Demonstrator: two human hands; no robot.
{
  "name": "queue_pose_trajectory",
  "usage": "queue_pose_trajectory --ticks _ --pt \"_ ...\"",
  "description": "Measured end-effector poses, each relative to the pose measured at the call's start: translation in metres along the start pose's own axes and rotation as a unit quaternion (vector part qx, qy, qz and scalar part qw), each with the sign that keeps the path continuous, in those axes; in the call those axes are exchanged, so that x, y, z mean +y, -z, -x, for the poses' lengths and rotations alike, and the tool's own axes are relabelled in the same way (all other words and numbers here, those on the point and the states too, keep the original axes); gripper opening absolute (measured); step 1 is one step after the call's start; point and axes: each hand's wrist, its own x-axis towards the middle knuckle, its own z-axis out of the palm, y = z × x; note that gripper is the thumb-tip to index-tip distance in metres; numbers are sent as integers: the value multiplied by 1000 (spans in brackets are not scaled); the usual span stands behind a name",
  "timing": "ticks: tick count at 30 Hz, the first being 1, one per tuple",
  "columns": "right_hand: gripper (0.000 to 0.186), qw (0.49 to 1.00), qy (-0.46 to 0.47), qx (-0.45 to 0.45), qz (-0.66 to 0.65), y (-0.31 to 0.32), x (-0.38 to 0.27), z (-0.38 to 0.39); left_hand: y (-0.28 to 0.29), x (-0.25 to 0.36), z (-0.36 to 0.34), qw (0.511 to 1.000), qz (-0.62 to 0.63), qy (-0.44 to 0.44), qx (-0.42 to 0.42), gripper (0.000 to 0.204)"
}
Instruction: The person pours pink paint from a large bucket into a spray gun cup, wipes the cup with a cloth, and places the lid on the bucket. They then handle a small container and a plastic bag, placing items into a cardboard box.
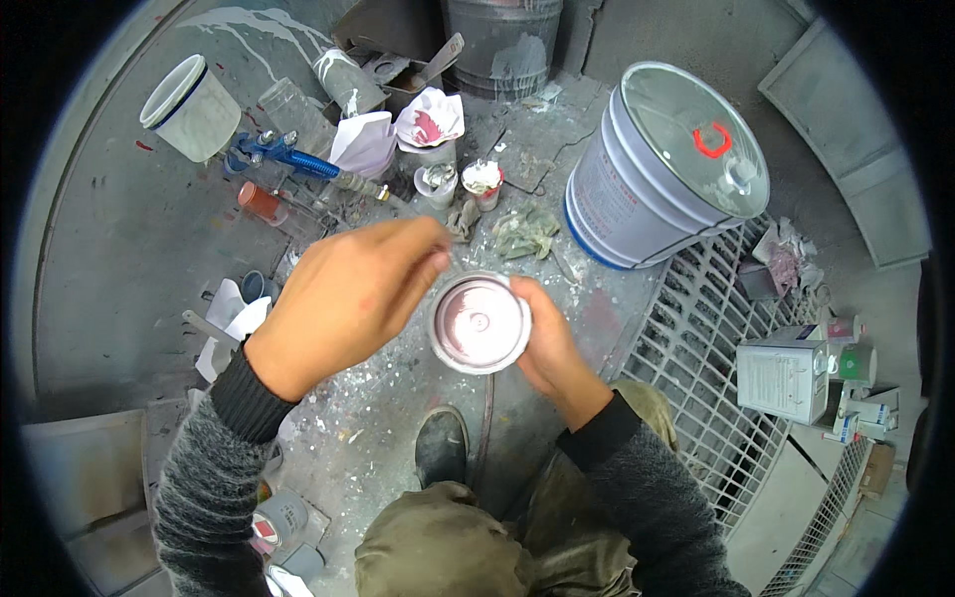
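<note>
My right hand (pixel 552 353) grips a small round cup (pixel 478 320) with pale pink liquid inside, tipped open toward the camera. My left hand (pixel 353 294) is raised just left of the cup, fingers closed together near a faint, blurred thing I cannot make out. Beyond my hands lie a crumpled greenish cloth (pixel 527 231), a small white cup (pixel 435 184) and another cup with white crusted contents (pixel 482 184). A blue-handled tool (pixel 298 164) with a clear hose lies among jars at the upper left.
A large lidded pail (pixel 622 184) stands at the upper right beside a metal grate (pixel 696 308) with white containers (pixel 781 378) on it. A white bucket (pixel 189 114), dark drum (pixel 502 45) and paper funnels (pixel 363 144) are at the back. My boot (pixel 440 448) rests on the paint-spattered floor.
</note>
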Motion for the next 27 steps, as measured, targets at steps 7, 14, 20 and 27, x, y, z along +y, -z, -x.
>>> queue_pose_trajectory --ticks 7,14,20,27 --pt "47 998 41 23 -32 -10 -3 -7 -63 -87 35 931 247 265 51 18" --pt "44 993 91 79 -8 8 -14 -27 -186 -156 78 913 162 366 79 42" --pt "55 975 148 167 11 0 -39 -34 -258 -70 135 910 202 335 141 51" --pt "60 973 165 161 -17 -8 -40 -50 -324 14 203 941 315 29 -116 36"
